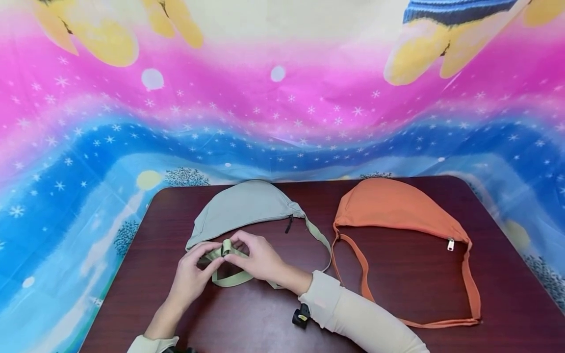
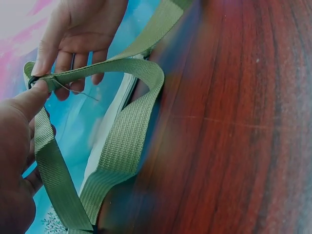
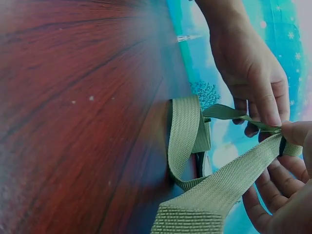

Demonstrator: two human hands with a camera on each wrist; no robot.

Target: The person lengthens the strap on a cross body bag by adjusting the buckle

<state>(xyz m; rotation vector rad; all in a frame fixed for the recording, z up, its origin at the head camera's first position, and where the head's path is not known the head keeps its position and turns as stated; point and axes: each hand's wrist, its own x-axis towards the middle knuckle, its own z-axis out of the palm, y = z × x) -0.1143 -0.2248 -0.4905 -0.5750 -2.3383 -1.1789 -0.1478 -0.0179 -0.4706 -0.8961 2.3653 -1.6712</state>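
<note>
A pale grey-green crescent bag (image 1: 247, 206) lies on the table, its light green webbing strap (image 1: 233, 280) trailing towards me. My left hand (image 1: 187, 277) pinches this strap between thumb and fingers at a small black slider buckle (image 2: 33, 81). From the other side, my right hand (image 1: 260, 257) pinches the strap at the same spot. A short loop of webbing (image 1: 227, 245) stands up through the buckle between both sets of fingertips. In the left wrist view a loose thread hangs from the strap end. Lower down, the strap (image 3: 183, 136) falls in wide loops.
To the right lies an orange crescent bag (image 1: 393, 203) with a silver zip pull (image 1: 450, 244) and its strap (image 1: 472, 289) looped towards me. Both bags rest on a dark red wooden table (image 1: 265, 323). A patterned pink and blue cloth (image 1: 309, 122) hangs behind it.
</note>
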